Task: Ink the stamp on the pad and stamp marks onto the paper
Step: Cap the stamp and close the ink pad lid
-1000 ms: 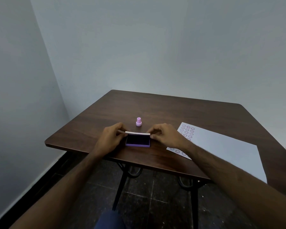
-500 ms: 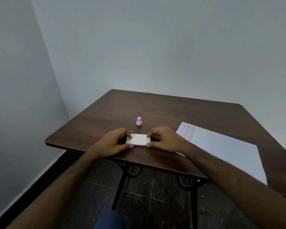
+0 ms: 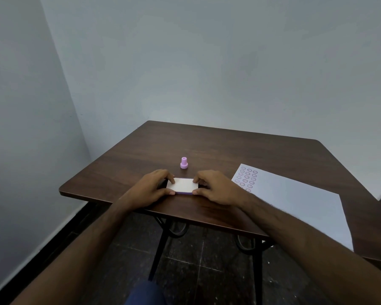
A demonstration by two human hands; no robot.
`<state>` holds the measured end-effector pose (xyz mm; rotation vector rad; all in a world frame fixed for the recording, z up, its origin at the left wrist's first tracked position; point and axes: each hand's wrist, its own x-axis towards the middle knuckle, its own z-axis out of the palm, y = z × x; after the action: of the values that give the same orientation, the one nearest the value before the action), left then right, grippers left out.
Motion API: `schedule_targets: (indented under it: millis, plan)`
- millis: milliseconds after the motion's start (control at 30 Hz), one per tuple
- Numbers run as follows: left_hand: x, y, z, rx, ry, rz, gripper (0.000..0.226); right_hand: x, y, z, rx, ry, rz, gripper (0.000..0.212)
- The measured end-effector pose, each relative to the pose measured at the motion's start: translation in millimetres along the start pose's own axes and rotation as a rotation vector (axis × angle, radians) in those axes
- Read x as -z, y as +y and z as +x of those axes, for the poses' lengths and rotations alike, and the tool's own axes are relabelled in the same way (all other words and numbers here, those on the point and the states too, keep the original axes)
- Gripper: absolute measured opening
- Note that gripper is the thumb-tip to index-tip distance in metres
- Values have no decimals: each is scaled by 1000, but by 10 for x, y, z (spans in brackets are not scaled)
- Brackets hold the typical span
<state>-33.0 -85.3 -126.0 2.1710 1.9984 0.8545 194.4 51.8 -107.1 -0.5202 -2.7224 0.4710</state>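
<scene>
The ink pad (image 3: 182,185) lies near the table's front edge, a purple case with its white lid down flat on top. My left hand (image 3: 151,189) grips its left end between thumb and fingers. My right hand (image 3: 216,187) grips the right end the same way. A small pink stamp (image 3: 184,163) stands upright on the table just behind the pad, touched by neither hand. The white paper (image 3: 299,201) lies to the right, with several rows of round purple marks at its near-left corner.
The dark wooden table (image 3: 218,148) stands in a corner, with grey walls behind and to the left. Its front edge runs just below my hands. Black metal legs and a dark tiled floor show underneath.
One second ago the white lid stood raised over the dark pad surface. Both hands have lowered it, and it now lies shut on the case.
</scene>
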Motion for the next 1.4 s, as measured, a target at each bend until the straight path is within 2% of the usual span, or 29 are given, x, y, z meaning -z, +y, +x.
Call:
schedule_targets:
  millis: [67, 233, 300, 400, 500, 633, 767, 900, 1000, 1100, 1233, 1400]
  plan:
    - [17, 19, 1, 7, -15, 17, 25, -6, -2, -2, -12, -10, 22, 32]
    - [-6, 85, -11, 28, -11, 90, 34, 186, 10, -118, -134, 14, 293, 52]
    - [-55, 211, 14, 10, 58, 136, 36, 375, 57, -244, -153, 48, 285, 48]
    - [-227, 612, 145, -129, 110, 152, 29, 671, 292, -512, -172, 108, 150, 37]
    - [-497, 1170, 367, -252, -26, 186, 33, 902, 606, -844, -292, 72, 30, 36]
    - [-836, 1810, 611, -307, -253, 224, 48, 1053, 917, -1313, -413, -2, -150, 36]
    - [-1083, 2092, 692, -315, -354, 254, 58, 1041, 1098, -1634, -468, -120, -126, 44]
    - [-1173, 2114, 718, -277, -369, 329, 66, 945, 1154, -1741, -498, -160, -167, 54]
    - [-1112, 2018, 816, -188, -360, 449, 79, 907, 1088, -1670, -502, -218, -320, 59]
    - [-1023, 1867, 925, -80, -410, 537, 79, 882, 956, -1612, -482, -237, -388, 59]
    - [-985, 1737, 1020, 28, -460, 487, 80, 729, 795, -1584, -478, -206, -432, 60]
    - [-1112, 1483, 1247, 118, -443, 365, 80, 553, 946, -1303, -536, -143, -280, 63]
